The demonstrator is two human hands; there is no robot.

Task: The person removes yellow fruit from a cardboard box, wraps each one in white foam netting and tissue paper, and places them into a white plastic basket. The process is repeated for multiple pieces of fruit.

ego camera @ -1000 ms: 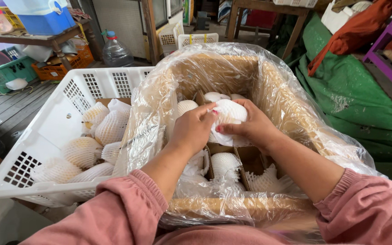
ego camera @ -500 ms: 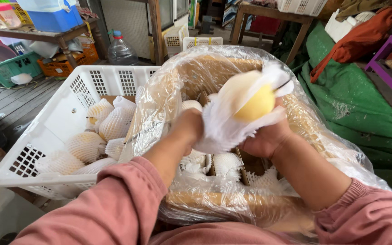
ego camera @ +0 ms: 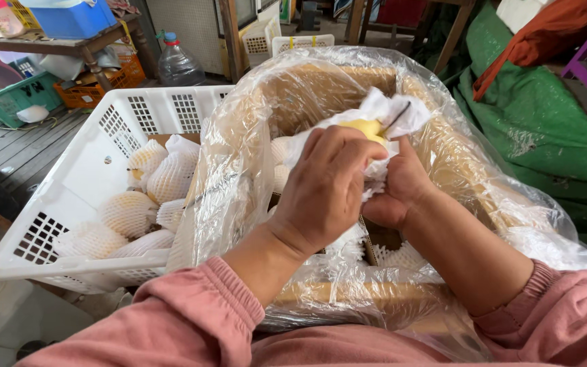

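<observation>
Above box [ego camera: 443,163]: L hand [ego camera: 327,190] hides most of yellow fruit [ego camera: 368,127]; wrapper [ego camera: 392,112] partly visible.

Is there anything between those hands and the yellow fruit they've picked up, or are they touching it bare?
White wrapping paper lies between them. The left hand covers the front of the yellow fruit and the right hand grips from beside and below, both pressing on the paper. Only a patch of fruit shows bare at the top.

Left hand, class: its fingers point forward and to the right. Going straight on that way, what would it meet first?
The left hand already lies on the yellow fruit in white paper wrap. Beyond that, probably the far plastic-lined wall of the cardboard box, though depth is unclear.
</observation>
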